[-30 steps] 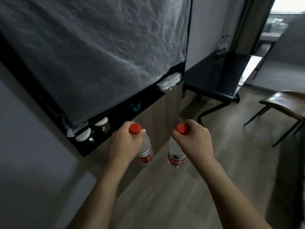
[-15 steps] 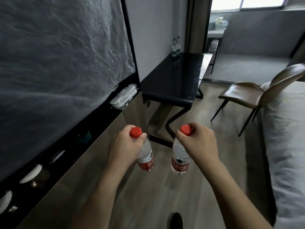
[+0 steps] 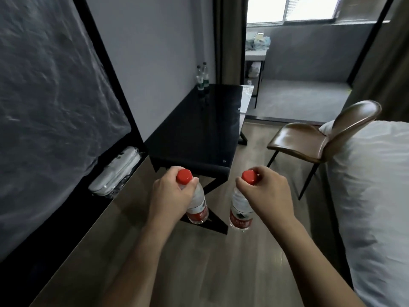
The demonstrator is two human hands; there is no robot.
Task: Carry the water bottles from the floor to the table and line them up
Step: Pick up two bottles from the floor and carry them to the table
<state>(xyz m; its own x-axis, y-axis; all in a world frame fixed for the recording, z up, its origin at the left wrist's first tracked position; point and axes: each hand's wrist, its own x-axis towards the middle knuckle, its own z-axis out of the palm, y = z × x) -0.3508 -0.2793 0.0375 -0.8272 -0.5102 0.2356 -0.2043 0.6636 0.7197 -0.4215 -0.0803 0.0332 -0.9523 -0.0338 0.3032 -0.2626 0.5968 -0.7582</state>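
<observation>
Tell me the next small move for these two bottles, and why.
Probably step forward and bring both bottles over the black table. The left hand grips one red-capped bottle by its neck and the right hand grips another; both hang short of the table's near edge, above the floor. Two bottles already stand at its far end.

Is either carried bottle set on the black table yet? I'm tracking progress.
No: the left hand and right hand each hold a bottle short of the black table.
</observation>
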